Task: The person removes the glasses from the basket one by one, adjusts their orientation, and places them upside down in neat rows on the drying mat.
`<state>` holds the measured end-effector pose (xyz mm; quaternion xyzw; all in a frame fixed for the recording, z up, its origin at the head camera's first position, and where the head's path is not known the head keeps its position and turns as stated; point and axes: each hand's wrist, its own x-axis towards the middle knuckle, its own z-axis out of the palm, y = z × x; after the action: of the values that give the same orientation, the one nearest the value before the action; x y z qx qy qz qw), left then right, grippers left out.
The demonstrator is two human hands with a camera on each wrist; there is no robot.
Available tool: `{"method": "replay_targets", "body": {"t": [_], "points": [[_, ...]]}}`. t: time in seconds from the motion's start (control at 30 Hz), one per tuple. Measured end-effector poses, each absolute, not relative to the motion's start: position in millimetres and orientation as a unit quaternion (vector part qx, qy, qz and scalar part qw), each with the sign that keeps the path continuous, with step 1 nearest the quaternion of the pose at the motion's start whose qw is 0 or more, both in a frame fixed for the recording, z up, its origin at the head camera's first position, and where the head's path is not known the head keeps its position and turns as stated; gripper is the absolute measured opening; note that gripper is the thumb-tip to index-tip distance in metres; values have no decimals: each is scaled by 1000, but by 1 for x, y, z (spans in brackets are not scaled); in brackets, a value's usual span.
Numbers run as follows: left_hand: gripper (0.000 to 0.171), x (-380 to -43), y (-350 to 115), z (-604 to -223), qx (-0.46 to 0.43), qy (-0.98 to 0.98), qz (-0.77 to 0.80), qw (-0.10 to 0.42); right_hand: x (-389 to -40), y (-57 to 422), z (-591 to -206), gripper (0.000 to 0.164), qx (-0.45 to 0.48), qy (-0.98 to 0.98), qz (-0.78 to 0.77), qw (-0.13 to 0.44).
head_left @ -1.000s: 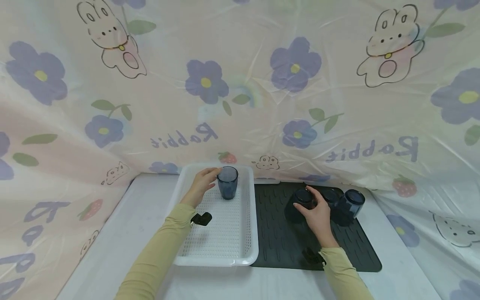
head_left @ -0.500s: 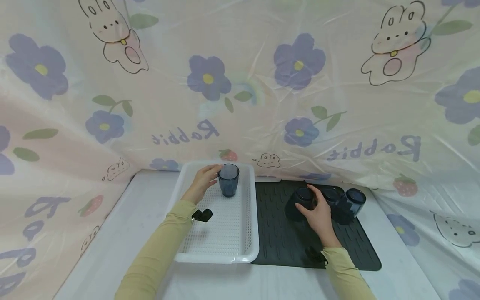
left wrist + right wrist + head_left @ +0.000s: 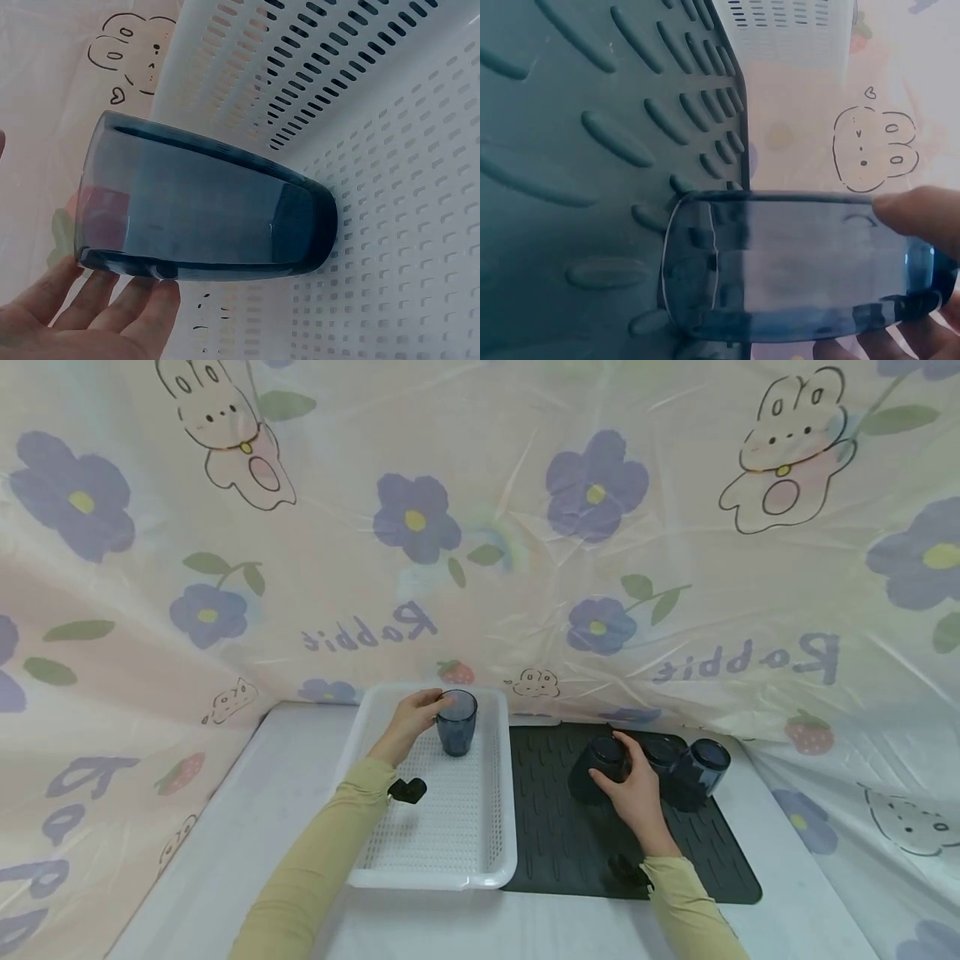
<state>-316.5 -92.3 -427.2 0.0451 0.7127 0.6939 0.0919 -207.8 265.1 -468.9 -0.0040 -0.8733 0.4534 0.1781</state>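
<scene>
In the head view, an upright blue drinking glass (image 3: pixel 456 731) stands near the back of a white perforated basket (image 3: pixel 427 882). My left hand (image 3: pixel 407 727) is at its left side, with fingertips by the rim. The left wrist view shows several fingers (image 3: pixel 154 311) against the glass wall; a fingertip at the left edge stands apart from the glass. On the dark ridged mat (image 3: pixel 555 852), my right hand (image 3: pixel 637 793) holds an upside-down blue glass (image 3: pixel 802 262) between thumb and fingers. Its rim is at the mat in the right wrist view.
Two more upside-down glasses, one dark (image 3: pixel 662 752) and one bluish (image 3: pixel 705 764), stand just right of the held one. The basket and mat lie side by side on a white table (image 3: pixel 277 777). A patterned curtain (image 3: pixel 495 527) rises close behind them.
My left hand has shifted slightly right, and a fingertip now overlaps the rim of the glass in the basket. The right hand and its glass stay in place; the head view sways slightly.
</scene>
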Motion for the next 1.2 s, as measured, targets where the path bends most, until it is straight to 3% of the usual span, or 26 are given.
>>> {"method": "replay_targets", "body": {"t": [0.37,0.93,1.2], "points": [[90,-317,-88,-435,85,776,621,73,-206,267,-473,75,8,-876,448,179],[85,-318,-83,-441,96,762,638,54,-206,266,-473,76,0,-872,454,183],[85,-317,-86,-437,84,781,614,73,-205,266,-472,75,-12,-862,472,185]]}}
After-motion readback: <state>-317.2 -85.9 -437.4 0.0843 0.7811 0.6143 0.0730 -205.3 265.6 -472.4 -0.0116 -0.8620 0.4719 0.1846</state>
